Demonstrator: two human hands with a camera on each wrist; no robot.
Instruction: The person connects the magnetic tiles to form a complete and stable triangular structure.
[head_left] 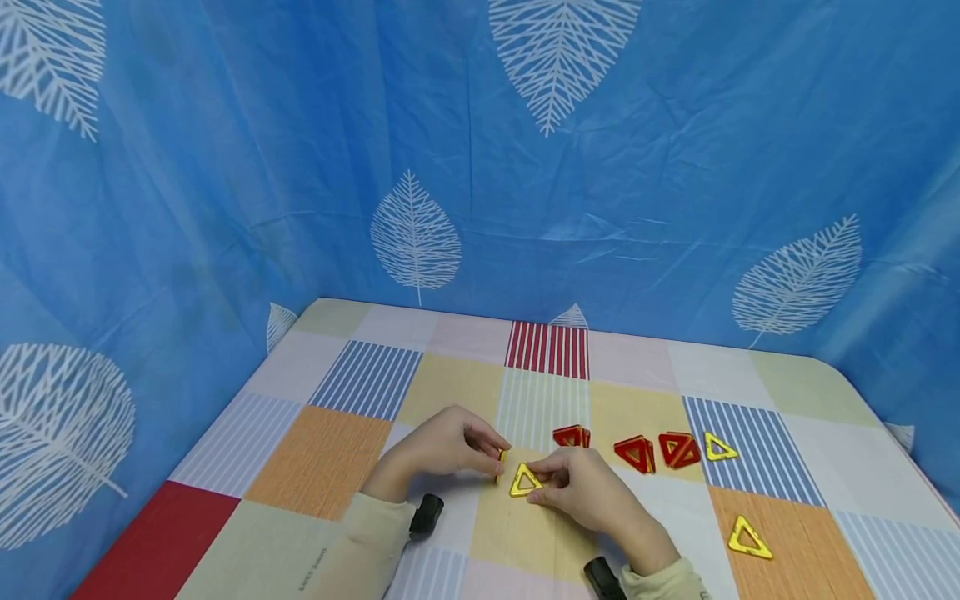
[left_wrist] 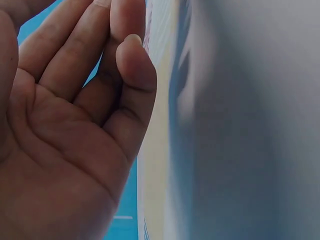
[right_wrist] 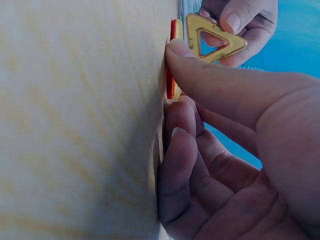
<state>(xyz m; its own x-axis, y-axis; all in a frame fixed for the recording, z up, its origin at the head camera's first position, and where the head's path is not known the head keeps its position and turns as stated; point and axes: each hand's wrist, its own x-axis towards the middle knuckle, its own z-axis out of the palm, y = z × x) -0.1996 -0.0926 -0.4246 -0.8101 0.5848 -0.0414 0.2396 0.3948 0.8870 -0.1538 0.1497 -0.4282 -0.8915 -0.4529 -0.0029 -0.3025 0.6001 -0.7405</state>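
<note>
We see a table (head_left: 315,467) covered in a patchwork cloth of coloured squares, with blue leaf-print fabric (head_left: 225,167) hung behind it. Both hands work near the front edge, over a pale yellow square. Our left hand (head_left: 442,446) has its fingers curled, and its fingertips pinch a yellow triangle tile (head_left: 500,464) that stands on edge; the right wrist view shows those fingers gripping this yellow frame. Our right hand (head_left: 581,492) is also curled, thumb and fingertips pressing on a flat yellow triangle (head_left: 524,481) lying on the cloth, just beside the upright one. Behind the hands sit three red triangle clusters (head_left: 637,452) in a row. Two more yellow triangles (head_left: 748,537) lie apart to the right.
</note>
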